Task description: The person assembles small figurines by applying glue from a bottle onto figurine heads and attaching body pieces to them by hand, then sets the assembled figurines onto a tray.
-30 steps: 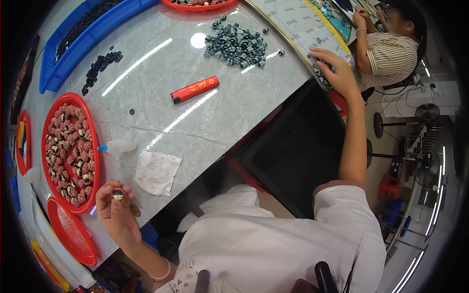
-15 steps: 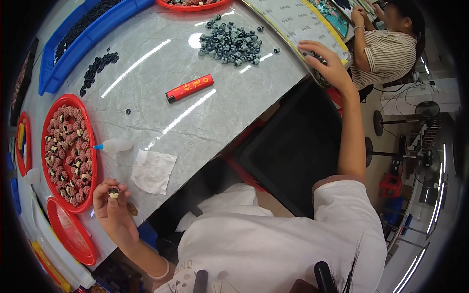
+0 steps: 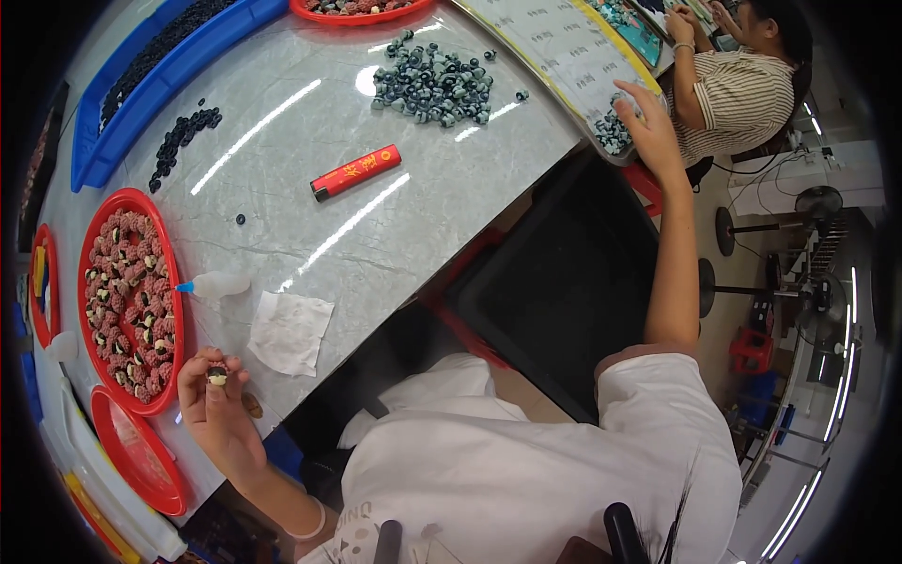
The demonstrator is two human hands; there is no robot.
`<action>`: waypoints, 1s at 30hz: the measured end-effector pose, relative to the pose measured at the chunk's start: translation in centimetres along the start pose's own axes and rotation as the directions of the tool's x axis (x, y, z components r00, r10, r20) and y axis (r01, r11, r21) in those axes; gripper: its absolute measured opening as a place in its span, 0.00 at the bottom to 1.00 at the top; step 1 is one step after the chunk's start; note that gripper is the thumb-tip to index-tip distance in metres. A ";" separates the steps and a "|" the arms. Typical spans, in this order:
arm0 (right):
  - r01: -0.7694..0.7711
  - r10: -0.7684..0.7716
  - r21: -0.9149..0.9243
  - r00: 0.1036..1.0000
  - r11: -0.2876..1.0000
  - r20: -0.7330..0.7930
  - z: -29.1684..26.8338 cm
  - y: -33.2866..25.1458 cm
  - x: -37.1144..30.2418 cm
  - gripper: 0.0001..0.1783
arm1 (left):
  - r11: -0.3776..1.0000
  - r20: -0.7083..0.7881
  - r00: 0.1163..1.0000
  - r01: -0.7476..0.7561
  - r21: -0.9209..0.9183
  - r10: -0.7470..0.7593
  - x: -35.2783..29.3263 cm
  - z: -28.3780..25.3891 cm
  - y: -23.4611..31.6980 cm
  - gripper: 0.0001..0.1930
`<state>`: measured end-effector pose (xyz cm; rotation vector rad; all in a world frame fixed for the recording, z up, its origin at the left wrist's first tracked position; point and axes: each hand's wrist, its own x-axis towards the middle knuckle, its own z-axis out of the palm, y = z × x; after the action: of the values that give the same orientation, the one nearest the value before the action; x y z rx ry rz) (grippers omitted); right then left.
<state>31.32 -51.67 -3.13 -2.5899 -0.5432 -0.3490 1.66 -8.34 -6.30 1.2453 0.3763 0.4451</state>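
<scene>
My left hand [image 3: 218, 414] pinches a small pink, black and cream piece [image 3: 217, 374] between thumb and fingertips. It is beside a red oval tray [image 3: 178, 324] full of similar pink pieces [image 3: 127, 301] with dark and cream parts. My right hand [image 3: 650, 134] is open with fingers apart, over the near corner of a metal-edged tray [image 3: 543, 70] lined with printed paper. Small grey-green pieces [image 3: 613, 133] lie in that corner, beside the hand. Nothing shows in its fingers.
On the grey tabletop are a pile of grey-green and black pieces [image 3: 432, 85], a red lighter [image 3: 357, 173], black rings [image 3: 183, 136], a white bottle with a blue tip [image 3: 221, 285] and a tissue [image 3: 291, 332]. A blue bin [image 3: 178, 80] stands far left. A co-worker [image 3: 742, 99] sits at upper right.
My right hand has drawn slightly right, uncovering more of the grey-green pieces in the tray's corner. My left hand keeps its pinch on the small piece. The whole view has shifted a little.
</scene>
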 end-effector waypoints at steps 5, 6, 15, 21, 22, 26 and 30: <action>-0.025 0.032 -0.088 0.996 0.996 0.087 1.0 -1.1 -0.9 0.18 | 1.000 -0.007 1.000 0.000 -0.008 0.000 -0.1 0.1 0.0 0.14; -0.025 0.036 -0.110 0.995 0.994 0.097 1.0 -1.9 -1.2 0.19 | 1.000 -0.014 1.000 0.003 -0.005 -0.003 -0.1 0.1 0.0 0.14; 0.143 -0.157 -0.369 0.988 0.918 -0.006 2.7 -4.9 -2.9 0.21 | 0.999 0.031 0.999 0.028 -0.040 -0.027 0.0 -0.2 0.1 0.14; 0.219 -0.251 -0.324 0.966 0.920 -0.057 3.4 -4.2 -2.6 0.16 | 0.999 0.034 0.999 0.025 -0.038 -0.024 0.1 -0.2 0.0 0.14; 0.238 -0.271 -0.293 0.960 0.926 -0.075 3.5 -4.2 -2.5 0.14 | 0.999 0.035 0.999 0.022 -0.038 -0.021 0.0 -0.2 0.1 0.14; 0.226 -0.251 -0.230 0.964 0.947 -0.089 3.5 -4.4 -2.3 0.11 | 0.999 0.038 0.999 0.020 -0.040 -0.019 0.0 -0.2 0.1 0.14; 0.213 -0.228 -0.200 0.972 0.956 -0.059 3.2 -4.5 -2.1 0.10 | 0.999 0.035 0.999 0.023 -0.036 -0.021 0.0 -0.2 0.0 0.14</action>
<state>27.98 -47.06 -4.82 -2.6890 -0.8087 -0.6064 1.57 -8.14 -6.34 1.2111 0.3507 0.4092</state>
